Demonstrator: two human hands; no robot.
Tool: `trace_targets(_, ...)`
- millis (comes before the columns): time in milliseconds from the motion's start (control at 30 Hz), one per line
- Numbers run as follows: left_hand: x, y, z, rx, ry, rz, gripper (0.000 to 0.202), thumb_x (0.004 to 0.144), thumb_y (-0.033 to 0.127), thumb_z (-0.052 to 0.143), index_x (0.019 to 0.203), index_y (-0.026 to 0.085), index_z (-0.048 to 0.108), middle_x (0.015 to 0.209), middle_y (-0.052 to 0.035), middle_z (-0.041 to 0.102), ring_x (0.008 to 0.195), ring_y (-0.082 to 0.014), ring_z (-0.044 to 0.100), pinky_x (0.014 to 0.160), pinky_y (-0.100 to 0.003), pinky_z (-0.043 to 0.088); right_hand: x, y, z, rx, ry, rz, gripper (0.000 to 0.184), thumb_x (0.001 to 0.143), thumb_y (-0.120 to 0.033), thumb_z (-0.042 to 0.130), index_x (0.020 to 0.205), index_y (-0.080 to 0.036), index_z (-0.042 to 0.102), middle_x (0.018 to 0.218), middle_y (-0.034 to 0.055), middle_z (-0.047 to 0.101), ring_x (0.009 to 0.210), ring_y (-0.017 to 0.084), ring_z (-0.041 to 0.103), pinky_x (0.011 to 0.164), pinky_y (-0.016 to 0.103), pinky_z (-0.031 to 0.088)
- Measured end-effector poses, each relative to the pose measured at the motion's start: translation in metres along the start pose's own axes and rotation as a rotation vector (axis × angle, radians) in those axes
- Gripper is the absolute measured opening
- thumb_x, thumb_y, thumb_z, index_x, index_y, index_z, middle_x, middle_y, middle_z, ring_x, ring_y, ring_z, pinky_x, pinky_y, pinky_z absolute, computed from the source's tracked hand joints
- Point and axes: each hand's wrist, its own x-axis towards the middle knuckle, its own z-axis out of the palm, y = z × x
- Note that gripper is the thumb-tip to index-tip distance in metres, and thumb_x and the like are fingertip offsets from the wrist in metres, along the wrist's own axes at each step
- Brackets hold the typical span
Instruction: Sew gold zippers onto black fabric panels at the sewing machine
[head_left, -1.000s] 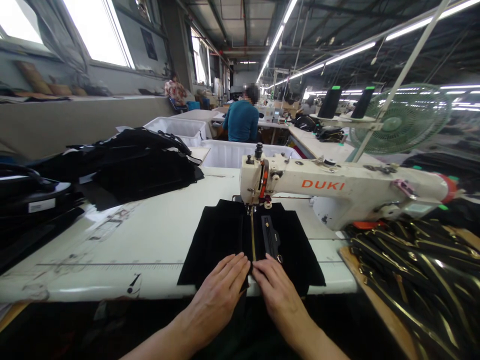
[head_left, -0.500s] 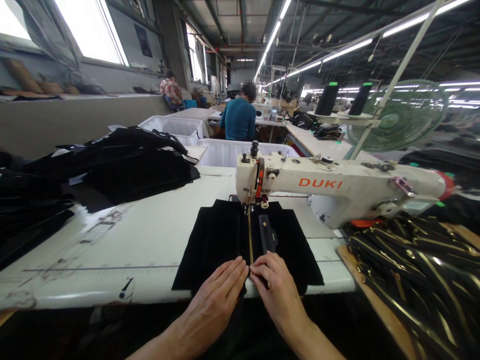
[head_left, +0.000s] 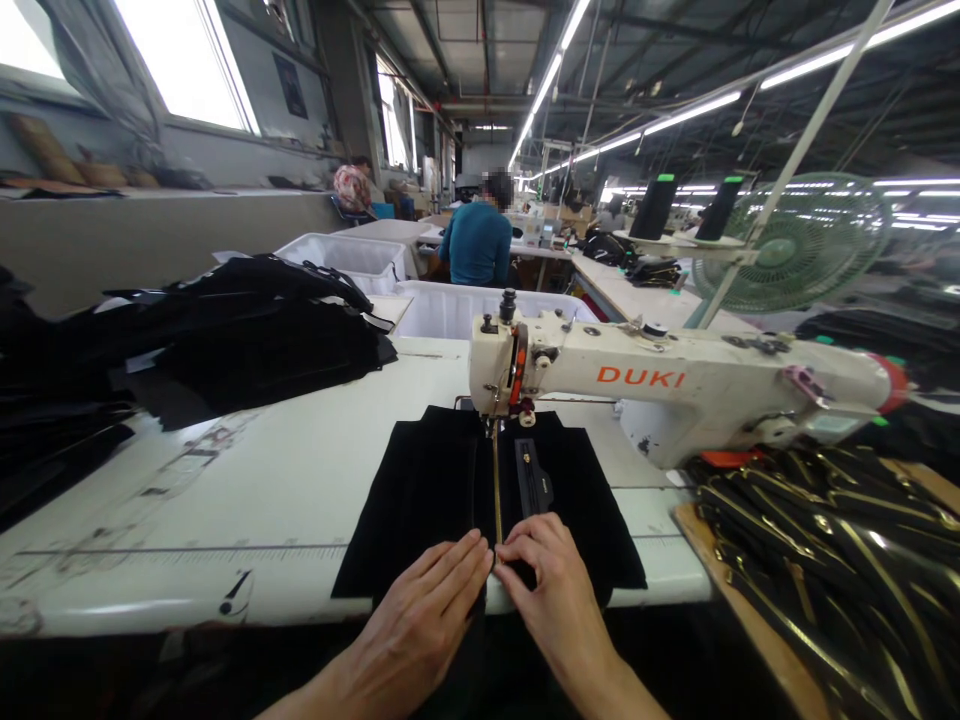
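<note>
A black fabric panel (head_left: 420, 490) lies on the sewing table with its far part under the head of a white sewing machine (head_left: 570, 362). Down its middle runs a gold-toothed zipper (head_left: 497, 490) toward me from the presser foot. My left hand (head_left: 435, 600) rests flat on the panel left of the zipper, fingers straight and side by side. Thumb and forefinger of my right hand (head_left: 547, 585) pinch the zipper's near end, partly hidden by the fingers. Just beyond that hand, a small zippered strip with a gold pull (head_left: 534, 475) shows on the panel's right half.
Black fabric pieces (head_left: 255, 340) are heaped at left. Many black zippers with gold teeth (head_left: 840, 560) lie on a board at right. White bins (head_left: 480, 305) stand behind the table. Thread cones (head_left: 654, 208) and a green fan (head_left: 795, 245) are beyond the machine. Two people sit farther back.
The view has shifted slightly, leaving the panel and both hands a little lower in the picture. Both hands keep nearly the same pose. The far-left person has leaned lower.
</note>
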Motion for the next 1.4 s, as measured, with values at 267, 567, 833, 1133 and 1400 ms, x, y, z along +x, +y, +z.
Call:
trace_targets(267, 0.016, -0.014, -0.036, -0.197, -0.035, -0.038, 0.055, 0.080, 0.008, 0.057, 0.134, 0.020, 0.053, 0.130, -0.0076, 0.061, 0.118, -0.0243, 0.057, 0.102, -0.037, 0.049, 0.003, 0.013, 0.006, -0.042, 0.007, -0.203, 0.019, 0.083, -0.004, 0.062, 0.082, -0.023, 0.061, 0.078, 0.0001, 0.059, 0.078, 0.019, 0.061, 0.095, 0.042, 0.051)
trace_targets(567, 0.031, -0.043, -0.013, -0.129, 0.031, 0.084, 0.028, 0.095, 0.010, 0.049, 0.116, 0.024, 0.061, 0.106, -0.0021, 0.069, 0.093, -0.0187, 0.063, 0.085, -0.030, 0.049, 0.011, 0.047, 0.016, -0.139, -0.089, -0.341, 0.017, 0.082, -0.009, 0.061, 0.087, -0.026, 0.058, 0.078, -0.0027, 0.061, 0.076, 0.016, 0.065, 0.099, 0.033, 0.050)
trace_targets(833, 0.050, -0.048, -0.060, -0.094, -0.155, 0.059, 0.034, 0.092, 0.019, 0.061, 0.126, 0.020, 0.056, 0.119, -0.0057, 0.067, 0.107, -0.0219, 0.062, 0.098, -0.034, 0.045, 0.028, 0.049, 0.018, -0.128, -0.049, -0.328, 0.016, 0.082, -0.009, 0.061, 0.085, -0.025, 0.058, 0.077, -0.0017, 0.060, 0.076, 0.017, 0.063, 0.090, 0.030, 0.054)
trace_targets(1133, 0.060, -0.059, -0.060, -0.216, -0.310, -0.018, 0.058, 0.077, 0.005, 0.069, 0.131, 0.020, 0.054, 0.128, -0.0058, 0.062, 0.119, -0.0248, 0.056, 0.107, -0.039, 0.036, 0.050, 0.045, 0.016, -0.106, -0.022, -0.281, 0.020, 0.077, -0.003, 0.066, 0.077, -0.022, 0.059, 0.074, -0.0007, 0.059, 0.074, 0.018, 0.060, 0.084, 0.030, 0.053)
trace_targets(1400, 0.062, -0.076, -0.049, -0.323, -0.328, -0.057, 0.064, 0.085, 0.008, 0.061, 0.142, 0.028, 0.042, 0.136, -0.0027, 0.055, 0.128, -0.0237, 0.049, 0.114, -0.045, 0.025, 0.067, 0.039, 0.013, -0.111, -0.063, -0.210, 0.022, 0.077, -0.001, 0.071, 0.075, -0.021, 0.061, 0.076, -0.0009, 0.060, 0.078, 0.018, 0.060, 0.084, 0.032, 0.052)
